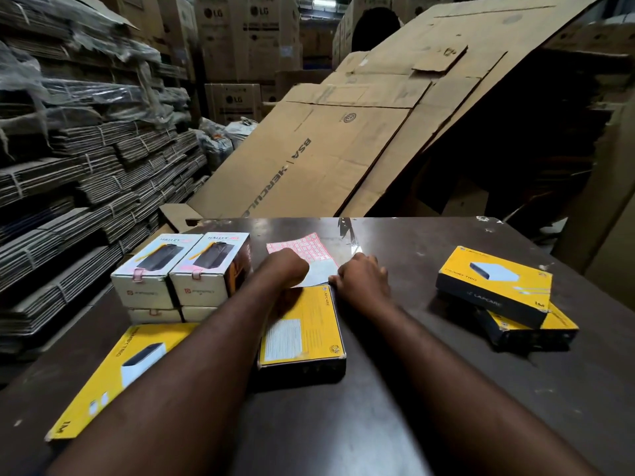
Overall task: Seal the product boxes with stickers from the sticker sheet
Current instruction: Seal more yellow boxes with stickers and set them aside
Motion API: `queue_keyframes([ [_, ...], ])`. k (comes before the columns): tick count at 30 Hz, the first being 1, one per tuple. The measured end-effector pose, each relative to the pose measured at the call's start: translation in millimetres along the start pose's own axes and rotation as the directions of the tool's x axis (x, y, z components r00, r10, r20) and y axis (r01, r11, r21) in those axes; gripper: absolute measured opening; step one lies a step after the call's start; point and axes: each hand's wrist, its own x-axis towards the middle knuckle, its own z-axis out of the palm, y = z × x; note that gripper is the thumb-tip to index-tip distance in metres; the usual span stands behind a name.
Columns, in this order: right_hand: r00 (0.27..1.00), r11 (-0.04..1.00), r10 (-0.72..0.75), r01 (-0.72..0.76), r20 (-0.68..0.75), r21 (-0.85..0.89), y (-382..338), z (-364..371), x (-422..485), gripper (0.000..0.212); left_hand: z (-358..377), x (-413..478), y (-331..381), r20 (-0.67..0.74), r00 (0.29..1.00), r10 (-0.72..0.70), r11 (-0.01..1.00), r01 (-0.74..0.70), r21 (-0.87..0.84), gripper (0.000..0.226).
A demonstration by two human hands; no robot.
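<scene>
Head view: your forearms are reaching forward over the dark table. Nearest you on the left, a near yellow box is lying flat, partly under your left forearm. Between your forearms, a central yellow box is lying with its printed label facing up. Just beyond its far edge, the sticker sheet is lying flat on the table, and both hands are sitting at it. Your left hand is covering the sheet's near left part with its fingers curled under; you cannot tell whether they are pinching anything. Your right hand is sitting at the sheet's near right edge, knuckles bent. Its fingertips are touching the sheet beside the box's far right corner, but a pinch cannot be confirmed. Left of the sheet, white boxes are standing stacked, side by side. Well apart on the right, two yellow boxes are lying stacked and skewed. Beyond the table, cardboard sheets are leaning, and bundled flat cartons are sitting in piles on the left.
</scene>
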Motion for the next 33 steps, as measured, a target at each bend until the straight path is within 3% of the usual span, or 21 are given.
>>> queue_keyframes([
  [3,0.997,0.996,-0.028,0.034,-0.077,0.082,-1.1,0.2,-2.4,0.027,1.9,6.9,-10.3,-0.086,0.995,-0.047,0.999,0.047,-0.002,0.029],
  [6,0.992,0.973,0.061,-0.036,-0.106,0.229,-2.1,-0.2,-2.8,0.021,3.8,11.2,-13.2,-0.101,0.991,-0.083,0.994,0.076,-0.075,0.028],
  [13,0.980,0.900,0.194,-0.163,-0.039,0.404,2.6,0.9,0.3,0.018,6.9,19.2,-16.4,-0.064,0.976,-0.210,0.951,0.189,-0.244,0.064],
  [18,0.976,0.853,0.217,-0.182,-0.015,0.489,1.2,-2.6,-1.4,0.015,2.9,19.6,-14.1,0.062,0.969,-0.238,0.873,0.241,-0.423,0.042],
  [22,0.975,0.803,0.221,-0.189,0.013,0.565,4.6,-5.7,-1.7,0.028,0.6,14.8,-14.6,0.109,0.964,-0.243,0.775,0.260,-0.576,0.032],
  [28,0.981,0.831,0.121,-0.184,0.152,0.526,10.6,-13.0,2.4,0.015,-1.1,5.4,-15.9,0.003,0.980,-0.201,0.725,0.151,-0.672,0.039],
  [33,0.987,0.833,0.122,-0.157,0.101,0.531,8.7,-34.8,2.7,0.024,-5.0,-13.9,-15.8,-0.173,0.980,-0.097,0.730,-0.047,-0.682,0.036],
])
